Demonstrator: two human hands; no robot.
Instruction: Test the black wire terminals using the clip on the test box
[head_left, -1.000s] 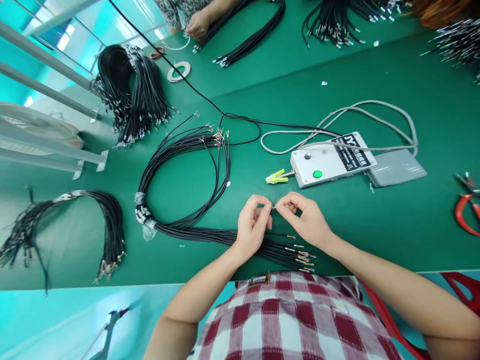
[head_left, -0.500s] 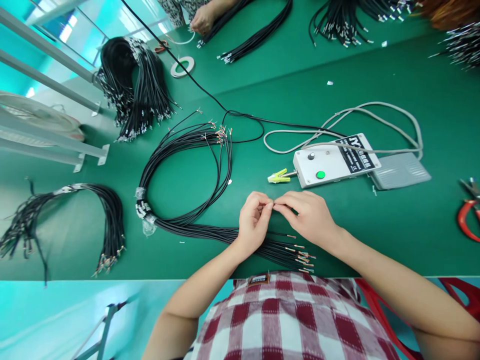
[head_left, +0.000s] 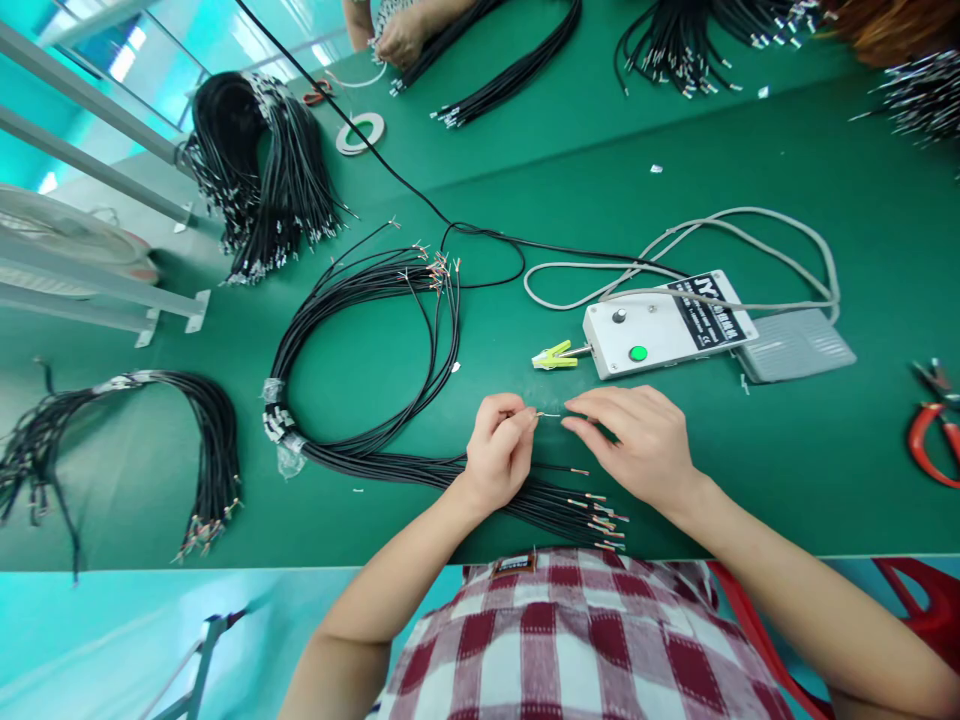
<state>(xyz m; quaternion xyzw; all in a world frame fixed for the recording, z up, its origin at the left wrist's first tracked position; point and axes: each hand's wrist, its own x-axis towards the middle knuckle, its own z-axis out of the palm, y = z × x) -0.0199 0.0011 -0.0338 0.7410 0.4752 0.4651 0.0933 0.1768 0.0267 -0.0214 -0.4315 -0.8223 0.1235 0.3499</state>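
Note:
My left hand (head_left: pixel 499 450) pinches the end of one thin black cable, its bare wire tip (head_left: pixel 547 414) poking out to the right. My right hand (head_left: pixel 641 440) hovers just right of that tip, fingers spread and holding nothing. Under both hands lies a looped bundle of black cables (head_left: pixel 360 340), its stripped ends (head_left: pixel 600 510) fanned out near the table's front edge. A white control box (head_left: pixel 660 325) with a green button sits just beyond my hands, a yellow-green clip (head_left: pixel 553 356) sticking out of its left side.
A grey foot pedal (head_left: pixel 795 345) lies right of the box with grey cord looped behind it. More cable bundles lie at the left (head_left: pixel 187 440) and back left (head_left: pixel 262 180). Red-handled pliers (head_left: pixel 930 435) are at the right edge. Another person's hand (head_left: pixel 401 40) works at the far side.
My right hand has let go of the wire tip and moved slightly right with fingers spread. My left hand still holds the cable end.

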